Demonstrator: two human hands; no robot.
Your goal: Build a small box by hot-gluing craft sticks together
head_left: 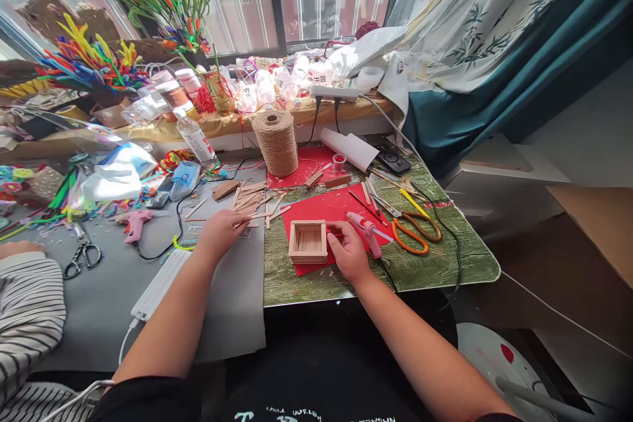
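A small open box of stacked craft sticks [307, 260] sits on a red sheet [291, 212]. My right hand [350, 252] is at its right wall, thumb and index finger parted and their tips at or very near the wood; I cannot tell whether they touch. Left of the box, my left hand [223, 232] reaches over a loose pile of craft sticks [251, 198], its fingers pinched on one pale stick. A pink glue gun [366, 232] lies just beyond my right hand.
Orange-handled scissors [413, 237] lie at the right, and a twine spool [275, 145] stands behind. Toward the left are a second glue gun [136, 227], black scissors [83, 256], a white power strip [161, 283] and another person's striped sleeve [30, 306]. Cables cross the table.
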